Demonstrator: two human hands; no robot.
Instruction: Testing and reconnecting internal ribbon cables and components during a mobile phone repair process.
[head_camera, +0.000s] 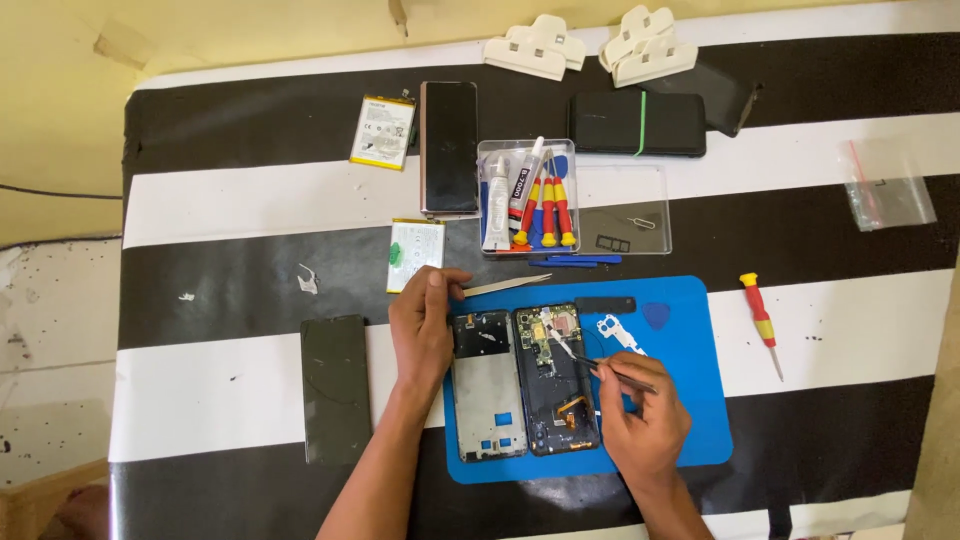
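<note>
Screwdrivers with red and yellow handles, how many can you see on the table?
4. Three stand in the clear plastic box: one, a second, a third. A fourth lies right of the blue mat. The box's other contents may hide more.

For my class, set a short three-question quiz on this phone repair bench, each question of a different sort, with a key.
1. True or false: the right hand holds tweezers whose tip is over the opened phone body.
2. Which colour is the work mat? A red, B blue, C green.
3. Fill in: the left hand rests beside the silver ____ frame.

Key
1. True.
2. B.
3. Phone; it lies on the mat, left of the opened phone body.
</note>
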